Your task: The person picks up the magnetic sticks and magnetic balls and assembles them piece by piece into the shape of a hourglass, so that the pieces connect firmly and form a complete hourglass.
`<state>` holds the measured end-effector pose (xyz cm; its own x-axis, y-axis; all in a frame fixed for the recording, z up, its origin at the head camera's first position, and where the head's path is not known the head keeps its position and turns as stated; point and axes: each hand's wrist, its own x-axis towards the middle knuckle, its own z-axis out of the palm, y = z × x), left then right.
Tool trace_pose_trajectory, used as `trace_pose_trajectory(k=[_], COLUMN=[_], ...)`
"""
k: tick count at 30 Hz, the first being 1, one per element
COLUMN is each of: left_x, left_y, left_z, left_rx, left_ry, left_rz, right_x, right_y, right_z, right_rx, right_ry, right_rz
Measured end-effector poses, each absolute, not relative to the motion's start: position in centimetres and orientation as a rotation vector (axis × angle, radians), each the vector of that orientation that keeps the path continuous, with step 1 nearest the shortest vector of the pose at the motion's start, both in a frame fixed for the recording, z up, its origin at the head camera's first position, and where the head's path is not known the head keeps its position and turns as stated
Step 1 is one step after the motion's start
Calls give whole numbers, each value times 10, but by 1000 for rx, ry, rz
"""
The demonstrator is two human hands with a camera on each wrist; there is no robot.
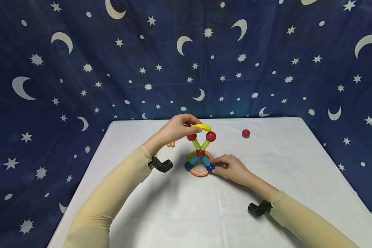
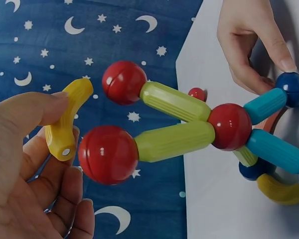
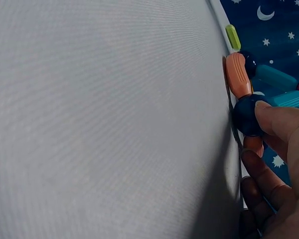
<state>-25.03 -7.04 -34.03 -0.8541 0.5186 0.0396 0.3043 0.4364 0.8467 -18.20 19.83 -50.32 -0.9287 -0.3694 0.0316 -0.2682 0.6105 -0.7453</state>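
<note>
My left hand [image 1: 180,127] pinches a yellow curved magnetic rod [image 2: 67,119] between thumb and fingers. In the left wrist view, a narrow gap separates the rod from the two upper red balls [image 2: 108,154]. Those balls top two lime rods [image 2: 177,141] that spread in a V from a middle red ball [image 2: 230,126]. Below it, teal rods [image 1: 206,161] run down to blue balls in a base ring with orange curved rods [image 1: 199,172] and a yellow one. Low at the right side, my right hand [image 1: 234,169] pinches a blue ball [image 3: 246,115] of that ring.
A loose red ball [image 1: 246,133] lies at the back right of the white-covered table [image 1: 186,213]. Partly hidden behind the left forearm are a few yellow and orange pieces [image 1: 172,144]. A dark blue cloth with moons and stars [image 1: 204,51] hangs behind.
</note>
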Motion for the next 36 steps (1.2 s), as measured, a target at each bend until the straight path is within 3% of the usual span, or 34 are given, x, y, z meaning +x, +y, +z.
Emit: trace_pose_trajectory(k=[36], left_x=[-251], left_y=[-76], left_z=[-345], left_rx=[559], left_ry=[2376], left_rz=[1421], right_x=[-181], right_y=[197], right_z=[-505], right_rx=[-515], right_ry=[2694], right_rz=[-1234])
